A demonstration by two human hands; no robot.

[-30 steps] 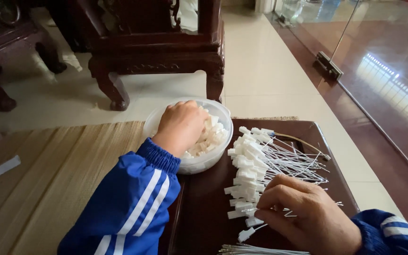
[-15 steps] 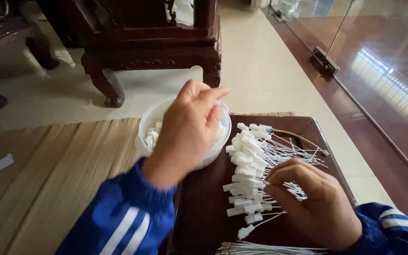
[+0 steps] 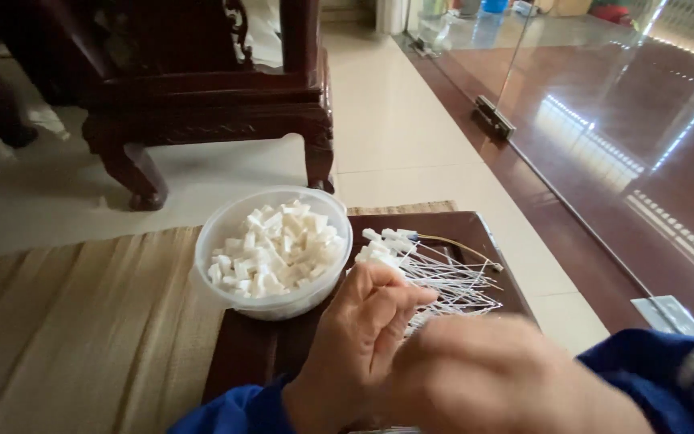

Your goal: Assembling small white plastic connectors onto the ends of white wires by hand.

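Your left hand [image 3: 363, 345] has left the bowl [image 3: 226, 233], fingers pinched, meeting your blurred right hand [image 3: 500, 378], whose grip I can't tell, lower centre over the white ties [image 3: 443, 277].

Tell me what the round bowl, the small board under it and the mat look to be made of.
Bowl: likely thin translucent plastic; the white pieces show through its wall.
Board: dark brown, smooth, probably wood or laminate.
Mat: tan ribbed strips, seemingly bamboo or reed.

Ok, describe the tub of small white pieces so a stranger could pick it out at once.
Start at the dark wooden board lying on the woven straw mat on the floor. At the board's far left corner sits a round, translucent plastic tub. Unlike the row of white-tipped thin ties fanned out flat beside it, it is a container heaped with loose white blocks.
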